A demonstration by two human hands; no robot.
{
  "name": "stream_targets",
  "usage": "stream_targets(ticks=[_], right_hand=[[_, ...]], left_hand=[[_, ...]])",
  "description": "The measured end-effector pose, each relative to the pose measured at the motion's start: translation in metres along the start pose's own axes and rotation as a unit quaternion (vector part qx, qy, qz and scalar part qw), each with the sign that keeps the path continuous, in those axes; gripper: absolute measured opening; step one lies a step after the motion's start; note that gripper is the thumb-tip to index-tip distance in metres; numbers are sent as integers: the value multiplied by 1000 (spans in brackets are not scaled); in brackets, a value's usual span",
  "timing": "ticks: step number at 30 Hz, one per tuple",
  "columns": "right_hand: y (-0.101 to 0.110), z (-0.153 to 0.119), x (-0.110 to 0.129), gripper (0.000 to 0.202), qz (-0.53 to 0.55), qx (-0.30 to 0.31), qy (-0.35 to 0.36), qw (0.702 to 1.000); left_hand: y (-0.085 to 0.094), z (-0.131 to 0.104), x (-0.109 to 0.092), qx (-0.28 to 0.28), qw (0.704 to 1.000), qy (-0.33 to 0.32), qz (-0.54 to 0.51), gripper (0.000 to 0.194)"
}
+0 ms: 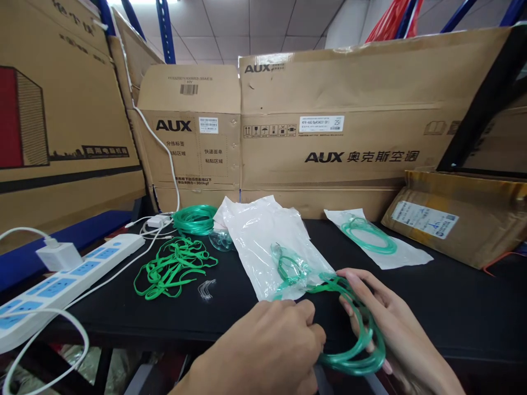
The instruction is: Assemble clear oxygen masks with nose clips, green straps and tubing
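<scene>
My right hand (381, 315) holds a loose coil of translucent green tubing (358, 359) above the table's front edge, with the fingers curled round its right side. Low in the middle is my left hand (269, 345), its fingers bent and pressed together at the left of the coil. Whatever it grips is hidden behind the knuckles. Just beyond both hands, a clear green-tinted plastic piece (290, 266), perhaps a mask, lies over white pouches (257, 225). Green tubing runs from it toward my right hand.
Left on the black table are green elastic straps (175, 269), thin clear strips (206, 289), a tubing coil (194, 220) and clear plastic cups (222, 240). A power strip (117, 258) with white cables borders them. A filled pouch (376, 241) and cardboard box (461, 214) stand right.
</scene>
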State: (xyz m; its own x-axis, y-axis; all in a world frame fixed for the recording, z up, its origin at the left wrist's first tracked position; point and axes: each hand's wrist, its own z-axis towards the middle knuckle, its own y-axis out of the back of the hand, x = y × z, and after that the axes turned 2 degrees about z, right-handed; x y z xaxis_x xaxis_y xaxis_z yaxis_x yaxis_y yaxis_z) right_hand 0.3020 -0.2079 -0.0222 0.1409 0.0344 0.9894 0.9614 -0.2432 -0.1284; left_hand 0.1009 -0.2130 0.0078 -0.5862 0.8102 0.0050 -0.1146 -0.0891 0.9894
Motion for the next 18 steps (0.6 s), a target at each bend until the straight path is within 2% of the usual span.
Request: stream_targets(ticks=[4, 7, 11, 14, 18], right_hand=[[1, 1, 0, 62, 91, 4, 20, 996], [-1, -4, 3, 64, 88, 5, 35, 995], [-4, -19, 9, 64, 61, 8, 8, 998], [-6, -27, 10, 75, 39, 13, 1, 999], [-5, -26, 5, 81, 10, 27, 5, 1000]], left_hand=[[7, -1, 7, -58, 995, 12, -83, 3], [7, -1, 10, -92, 991, 33, -95, 12], [1, 1, 11, -90, 993, 32, -68, 14], [-6, 3, 13, -82, 994, 36, -68, 19], [-6, 2, 20, -77, 981, 64, -166, 31]])
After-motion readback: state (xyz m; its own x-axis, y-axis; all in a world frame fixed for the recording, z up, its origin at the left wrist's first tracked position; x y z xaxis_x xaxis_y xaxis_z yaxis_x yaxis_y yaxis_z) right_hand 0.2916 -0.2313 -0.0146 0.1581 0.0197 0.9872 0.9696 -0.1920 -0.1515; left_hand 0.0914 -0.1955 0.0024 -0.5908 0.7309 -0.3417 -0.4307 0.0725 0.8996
